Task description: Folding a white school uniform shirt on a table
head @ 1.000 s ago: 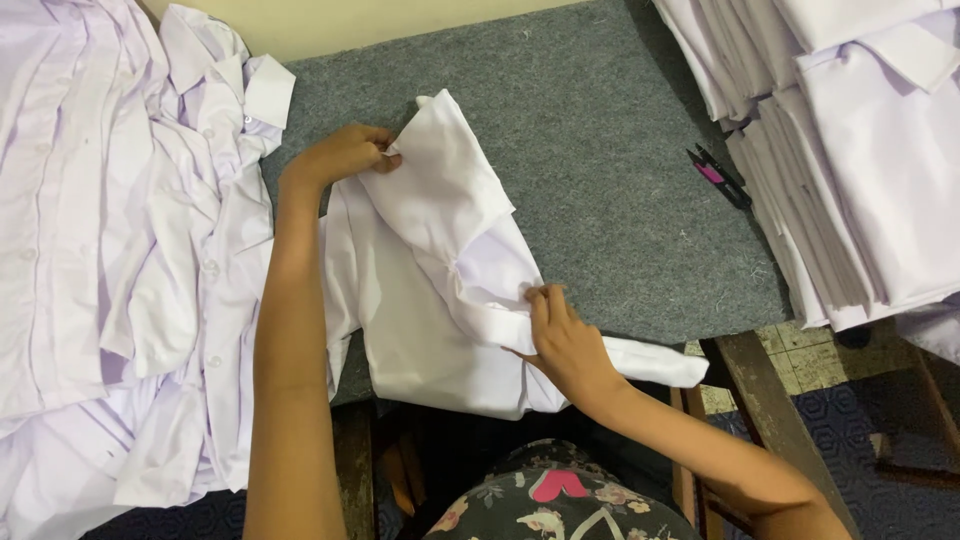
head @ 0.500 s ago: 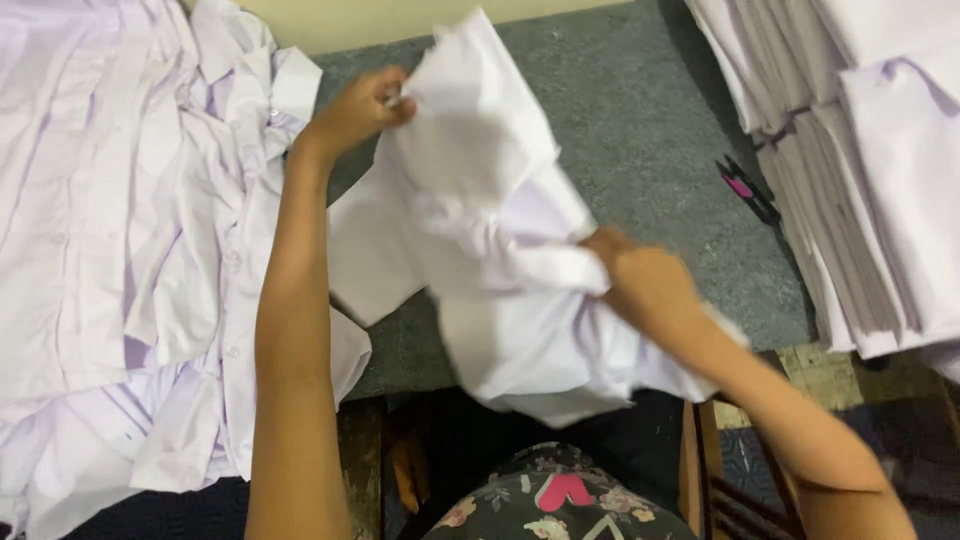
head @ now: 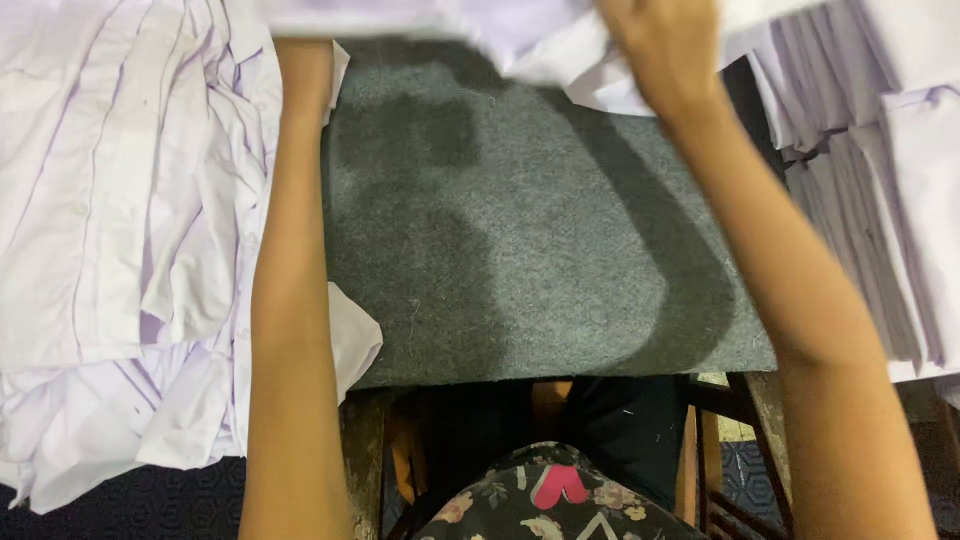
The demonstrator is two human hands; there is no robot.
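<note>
Grey felt tabletop, both arms stretched forward, right hand grip clamped on white shirt, left grip hidden

right hand gripping raised white shirt, grey felt table, shirt piles

Both forearms are extended upward and forward; the right hand is closed, the left hand is cropped out.

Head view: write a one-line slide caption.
Both hands lift a white shirt above the grey felt table.
</note>
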